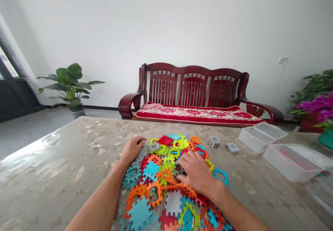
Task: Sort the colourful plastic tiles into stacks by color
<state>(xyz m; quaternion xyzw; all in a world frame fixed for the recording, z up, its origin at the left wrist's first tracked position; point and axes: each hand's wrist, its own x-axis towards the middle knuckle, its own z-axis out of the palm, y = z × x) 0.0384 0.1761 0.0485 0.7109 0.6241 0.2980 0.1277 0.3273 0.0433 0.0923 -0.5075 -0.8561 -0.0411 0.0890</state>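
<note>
A heap of interlocking plastic building tiles [151, 170] in orange, blue, lime, red and grey spreads over the table before me. My left hand [133, 150] rests at the heap's far left edge beside some grey tiles [153, 147]; its fingers are loosely bent and point right, and I see nothing held in them. On the heap's right side lies my right hand [195, 171], palm down with fingers apart, touching tiles near a dark grey one [179, 171]. What is under its palm is hidden. Two small grey tile stacks [213, 141] [232, 147] sit apart at the right.
Two clear plastic boxes [256, 139] [291, 163] stand on the table [85, 165] at the right, the nearer with something reddish showing. Purple flowers [318, 106] in a teal pot are at the far right. A wooden bench [194, 88] and a potted plant [71, 85] stand beyond.
</note>
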